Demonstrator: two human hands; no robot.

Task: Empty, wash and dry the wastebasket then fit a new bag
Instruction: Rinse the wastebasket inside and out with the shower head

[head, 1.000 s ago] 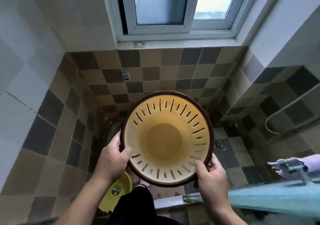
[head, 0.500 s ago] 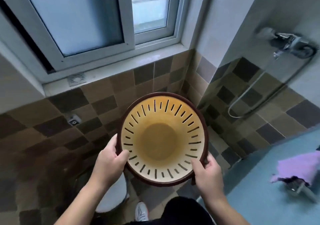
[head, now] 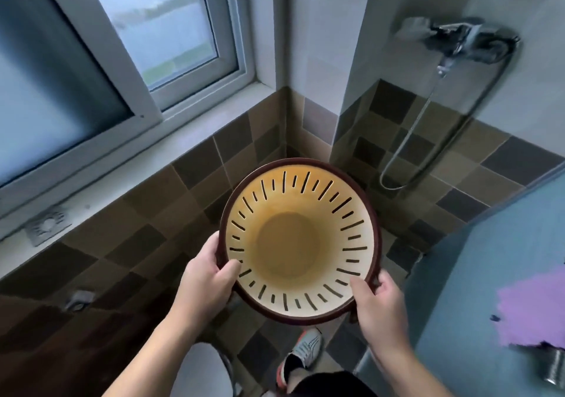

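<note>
Between both hands point(head: 208, 277), wastebasket point(head: 299, 240); outside hidden

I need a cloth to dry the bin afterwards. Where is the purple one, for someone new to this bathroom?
Start from the shower mixer on the right wall and look down to the blue surface beneath it. The purple cloth lies at its right edge, the only purple thing there.

A person holds a round yellow wastebasket point(head: 298, 240) with a dark rim and slotted sides, its opening facing up. The left hand point(head: 204, 280) and right hand point(head: 377, 302) grip opposite sides of the rim. A shower mixer point(head: 464, 40) hangs on the wall beyond.
</note>
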